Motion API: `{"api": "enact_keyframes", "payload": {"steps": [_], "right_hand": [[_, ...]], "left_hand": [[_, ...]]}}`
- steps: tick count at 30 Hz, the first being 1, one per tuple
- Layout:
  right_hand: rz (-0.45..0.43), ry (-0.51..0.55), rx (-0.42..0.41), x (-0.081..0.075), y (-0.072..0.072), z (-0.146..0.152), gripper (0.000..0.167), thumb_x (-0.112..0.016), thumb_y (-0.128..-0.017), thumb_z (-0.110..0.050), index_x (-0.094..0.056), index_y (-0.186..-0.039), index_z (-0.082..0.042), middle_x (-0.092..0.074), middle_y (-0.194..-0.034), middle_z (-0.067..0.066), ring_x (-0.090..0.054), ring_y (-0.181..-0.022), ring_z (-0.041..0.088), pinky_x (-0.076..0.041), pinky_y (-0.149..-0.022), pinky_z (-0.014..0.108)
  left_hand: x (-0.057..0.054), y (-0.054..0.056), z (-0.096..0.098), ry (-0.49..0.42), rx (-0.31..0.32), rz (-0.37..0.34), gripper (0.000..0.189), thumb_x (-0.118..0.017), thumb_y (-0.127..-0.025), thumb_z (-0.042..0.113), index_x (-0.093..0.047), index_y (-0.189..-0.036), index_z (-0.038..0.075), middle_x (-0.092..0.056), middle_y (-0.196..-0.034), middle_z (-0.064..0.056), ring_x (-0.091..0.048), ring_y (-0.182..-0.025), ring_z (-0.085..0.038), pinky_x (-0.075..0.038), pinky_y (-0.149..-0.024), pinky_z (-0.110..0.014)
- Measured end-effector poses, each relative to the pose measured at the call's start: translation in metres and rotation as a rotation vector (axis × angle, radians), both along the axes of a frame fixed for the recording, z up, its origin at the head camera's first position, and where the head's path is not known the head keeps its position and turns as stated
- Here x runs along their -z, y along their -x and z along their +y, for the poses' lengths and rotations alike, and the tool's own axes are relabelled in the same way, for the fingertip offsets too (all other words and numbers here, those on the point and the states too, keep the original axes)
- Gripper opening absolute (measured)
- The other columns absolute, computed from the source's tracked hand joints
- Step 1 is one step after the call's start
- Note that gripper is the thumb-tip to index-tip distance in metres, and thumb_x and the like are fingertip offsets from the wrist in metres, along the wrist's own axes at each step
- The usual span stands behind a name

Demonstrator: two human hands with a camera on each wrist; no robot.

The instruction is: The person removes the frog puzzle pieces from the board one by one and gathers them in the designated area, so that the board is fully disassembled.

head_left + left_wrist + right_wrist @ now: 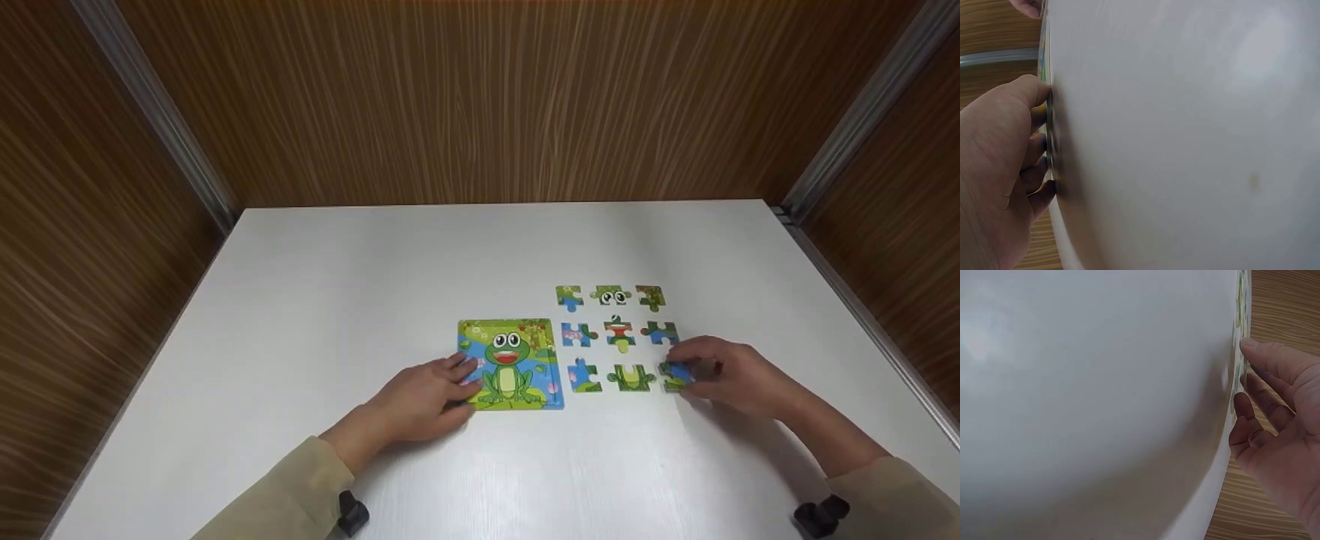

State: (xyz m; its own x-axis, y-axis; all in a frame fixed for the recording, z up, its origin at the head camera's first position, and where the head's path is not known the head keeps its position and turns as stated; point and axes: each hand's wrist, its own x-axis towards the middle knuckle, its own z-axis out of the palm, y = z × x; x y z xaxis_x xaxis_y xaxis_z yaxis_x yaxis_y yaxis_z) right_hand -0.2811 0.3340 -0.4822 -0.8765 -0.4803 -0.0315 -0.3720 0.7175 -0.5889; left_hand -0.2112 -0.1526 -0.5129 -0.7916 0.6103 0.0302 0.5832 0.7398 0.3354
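A square frog-picture puzzle board (pixel 510 364) lies flat on the white table. My left hand (pixel 427 397) rests at its left edge, fingertips over the picture and thumb by the lower left corner. To the board's right, jigsaw pieces stand apart in three rows of three. My right hand (pixel 739 375) pinches the lower right corner piece (pixel 676 375), blue and green, between thumb and fingers, low over the table. Beside that piece lies the frog-belly piece (pixel 632 378); above it is a blue-green edge piece (pixel 661 332). In the right wrist view, the right hand (pixel 1283 399) partly hides its piece.
Among the other loose pieces are the frog's eyes (pixel 612 295), its mouth (pixel 619 331) and a lower left corner (pixel 583 376). The white table (pixel 360 285) meets a wood-grain panel (pixel 480 105) at the back, with more panels on both sides.
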Motion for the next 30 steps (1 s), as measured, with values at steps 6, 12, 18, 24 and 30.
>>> {"api": "enact_keyframes", "payload": {"steps": [6,12,18,24,30], "right_hand": [[-0.014,0.0,0.006,0.0028,0.0002,0.0003,0.048,-0.09,-0.084,-0.007,-0.074,-0.129,-0.012,-0.068,-0.134,0.009,-0.061,-0.109,0.025,-0.052,-0.084,0.028],[-0.015,0.006,0.004,0.0047,0.0004,0.0014,0.048,-0.089,-0.084,-0.007,-0.074,-0.128,-0.014,-0.066,-0.135,0.011,-0.06,-0.109,0.026,-0.052,-0.084,0.027],[-0.016,0.013,0.016,0.0064,0.0001,0.0042,0.046,-0.089,-0.085,-0.01,-0.074,-0.129,-0.013,-0.066,-0.134,0.01,-0.058,-0.109,0.026,-0.051,-0.085,0.028],[-0.033,-0.018,0.046,0.0067,0.0001,0.0035,0.048,-0.088,-0.087,-0.013,-0.072,-0.132,-0.013,-0.066,-0.133,0.011,-0.06,-0.109,0.027,-0.052,-0.087,0.032],[-0.034,-0.008,0.072,0.0025,0.0009,0.0016,0.046,-0.087,-0.089,-0.016,-0.072,-0.132,-0.012,-0.067,-0.134,0.011,-0.061,-0.111,0.028,-0.052,-0.087,0.034]], "left_hand": [[0.0005,0.0,0.0002,0.0,0.0,0.005,0.047,-0.054,-0.105,0.034,-0.066,-0.146,0.015,-0.049,-0.16,-0.009,-0.041,-0.153,-0.031,-0.041,-0.118,-0.051],[0.0006,-0.0001,0.0002,-0.007,-0.001,0.005,0.047,-0.053,-0.105,0.033,-0.066,-0.146,0.014,-0.049,-0.16,-0.009,-0.042,-0.152,-0.032,-0.042,-0.118,-0.051],[-0.0003,-0.0012,0.0001,-0.013,-0.006,-0.008,0.046,-0.054,-0.106,0.033,-0.066,-0.146,0.014,-0.048,-0.161,-0.008,-0.04,-0.153,-0.032,-0.041,-0.119,-0.051],[-0.0007,-0.0012,-0.0004,-0.008,-0.011,-0.012,0.047,-0.054,-0.106,0.034,-0.066,-0.146,0.015,-0.048,-0.161,-0.008,-0.04,-0.153,-0.032,-0.041,-0.119,-0.051],[0.0003,-0.0008,-0.0016,-0.016,-0.014,-0.007,0.047,-0.056,-0.105,0.034,-0.065,-0.146,0.013,-0.048,-0.161,-0.008,-0.04,-0.153,-0.032,-0.041,-0.118,-0.052]]}}
